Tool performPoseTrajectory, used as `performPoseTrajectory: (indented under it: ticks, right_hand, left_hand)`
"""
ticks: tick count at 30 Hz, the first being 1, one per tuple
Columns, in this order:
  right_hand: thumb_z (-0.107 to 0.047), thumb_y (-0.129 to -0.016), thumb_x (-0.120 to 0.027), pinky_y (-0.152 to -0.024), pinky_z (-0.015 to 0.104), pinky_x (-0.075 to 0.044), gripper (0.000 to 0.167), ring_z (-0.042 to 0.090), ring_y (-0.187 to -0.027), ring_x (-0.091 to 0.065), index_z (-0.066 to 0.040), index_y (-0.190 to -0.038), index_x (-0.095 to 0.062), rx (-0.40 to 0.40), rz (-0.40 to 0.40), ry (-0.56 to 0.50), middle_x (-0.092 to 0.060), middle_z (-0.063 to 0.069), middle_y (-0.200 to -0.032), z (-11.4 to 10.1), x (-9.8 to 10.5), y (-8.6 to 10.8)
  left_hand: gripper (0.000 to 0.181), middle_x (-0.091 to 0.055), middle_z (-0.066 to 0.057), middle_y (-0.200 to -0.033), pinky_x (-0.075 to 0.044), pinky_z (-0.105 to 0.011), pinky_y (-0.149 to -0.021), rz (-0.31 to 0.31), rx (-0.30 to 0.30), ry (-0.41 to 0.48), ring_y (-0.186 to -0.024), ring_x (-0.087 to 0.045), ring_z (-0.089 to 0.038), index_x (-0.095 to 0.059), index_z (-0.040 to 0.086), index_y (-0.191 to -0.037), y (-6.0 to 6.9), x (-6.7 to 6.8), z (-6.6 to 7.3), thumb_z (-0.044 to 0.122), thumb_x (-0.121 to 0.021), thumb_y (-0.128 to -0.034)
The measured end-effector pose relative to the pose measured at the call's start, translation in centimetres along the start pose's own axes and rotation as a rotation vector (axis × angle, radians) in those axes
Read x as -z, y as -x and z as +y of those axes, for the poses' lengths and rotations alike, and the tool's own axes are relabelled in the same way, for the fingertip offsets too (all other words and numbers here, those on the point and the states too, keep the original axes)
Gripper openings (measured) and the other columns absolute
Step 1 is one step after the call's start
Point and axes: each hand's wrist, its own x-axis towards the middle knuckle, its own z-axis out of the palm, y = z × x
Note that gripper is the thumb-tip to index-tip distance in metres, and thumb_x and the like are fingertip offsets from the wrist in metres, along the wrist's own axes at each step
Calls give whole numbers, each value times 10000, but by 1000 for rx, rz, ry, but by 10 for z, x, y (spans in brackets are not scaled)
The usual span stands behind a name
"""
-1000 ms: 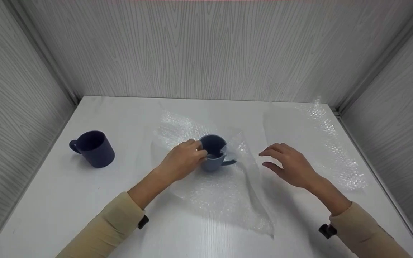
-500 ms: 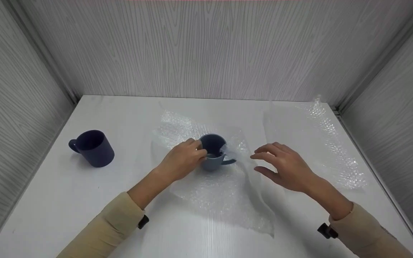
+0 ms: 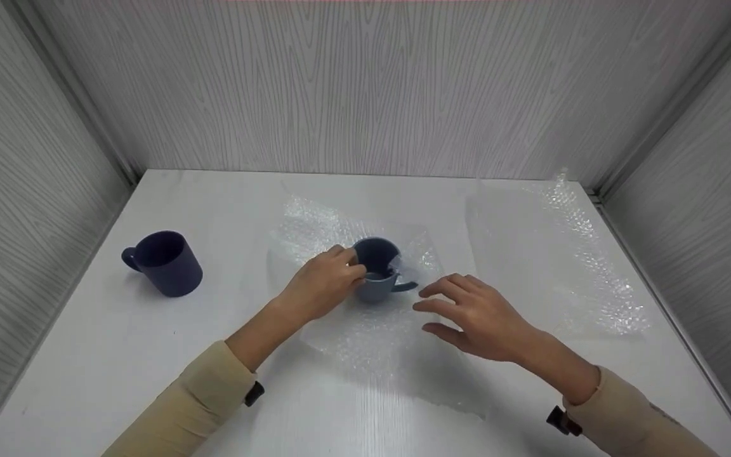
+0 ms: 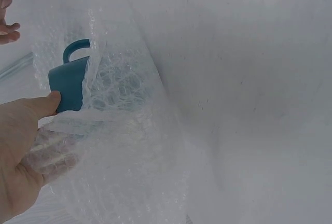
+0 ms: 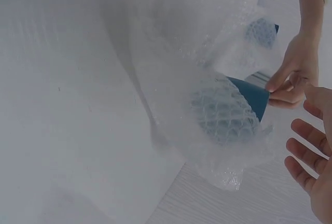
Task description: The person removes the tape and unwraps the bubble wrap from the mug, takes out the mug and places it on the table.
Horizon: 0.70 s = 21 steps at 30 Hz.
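Note:
A blue-grey mug (image 3: pixel 376 292) stands near the middle of the table, its handle to the right, on a sheet of bubble wrap (image 3: pixel 365 352). Some wrap is tucked over the mug's right rim. My left hand (image 3: pixel 324 282) pinches the left rim; in the left wrist view its thumb (image 4: pixel 47 102) presses the mug and its fingers lie behind the film. Clear wrap covers the mug's lower part in the right wrist view. Just right of the handle hovers my right hand (image 3: pixel 476 317), fingers spread and slightly bent, holding nothing.
A dark blue mug (image 3: pixel 172 266) stands at the left of the white table (image 3: pixel 118 368). Another bubble wrap sheet (image 3: pixel 530 254) lies flat at the right. Grey wood-grain panels (image 3: pixel 365 89) enclose the back and both sides.
My right hand has moved left and toward me, closer to the handle. The raised right edge of the wrap has dropped lower. My left hand and the mug have stayed put.

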Motion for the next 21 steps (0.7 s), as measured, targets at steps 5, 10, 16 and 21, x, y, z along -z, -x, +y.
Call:
performPoseTrajectory:
  ticks: [5,10,16,21]
  right_hand:
    - [-224,-835,-903,-883,378,-627,367,208,-1068,-705,-198,-1170,-757,29,-11,-4,-734,10,-1172,-7,-10,0]
    - [-263,-857,-887,-909,386,-625,355,218,-1107,-698,-205,-1176,-743,36,-49,25,-727,11,-1185,-6,-19,2]
    - [-278,-861,-883,-899,395,-616,353,226,-1114,-688,-203,-1178,-748,5,-86,76,-715,24,-1194,2,-22,7]
    - [-271,-847,-896,-893,413,-621,363,245,-1115,-695,-195,-1170,-751,-32,-77,78,-721,40,-1192,11,-21,10]
  left_hand:
    - [95,-715,-83,-1043,-635,-330,-791,8,-5,-5,-947,-692,-235,-759,123,-1036,0,-1,0,206,-732,-998]
    - [109,-713,-84,-1055,-636,-332,-813,-11,5,-5,-961,-687,-234,-759,129,-1052,-1,2,1,220,-723,-1005]
    - [126,-718,-85,-1077,-633,-334,-832,-35,24,32,-988,-691,-239,-763,121,-1063,-1,4,1,223,-704,-1017]
    - [131,-721,-89,-1086,-635,-330,-837,-38,29,27,-985,-690,-236,-758,118,-1067,0,4,1,226,-702,-1019]
